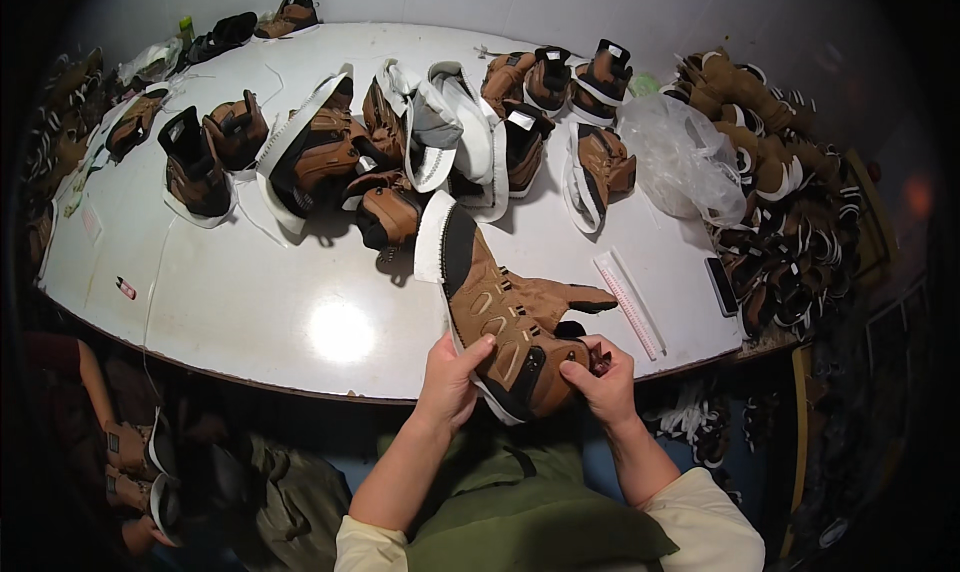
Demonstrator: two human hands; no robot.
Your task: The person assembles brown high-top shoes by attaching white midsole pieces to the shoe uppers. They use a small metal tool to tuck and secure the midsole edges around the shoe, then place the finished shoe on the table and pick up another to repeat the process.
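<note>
Both my hands hold one brown shoe upper (490, 317) over the near edge of the white table. It has black patches, lace loops and a white stitched edge at the toe, which points away from me. My left hand (450, 380) is closed on its lower left side, thumb on top. My right hand (603, 377) pinches the brown collar at the right, beside a small dark reddish piece (599, 360) at the fingers. The tongue (585, 299) sticks out to the right. Just beyond the toe lies another brown upper (388, 215).
Several brown and white uppers stand across the table (220, 302). At right are a clear plastic bag (685, 157), a ruler (630, 304), a dark phone (721, 286) and a pile of uppers (790, 212). A person's arm (96, 384) holds uppers at lower left.
</note>
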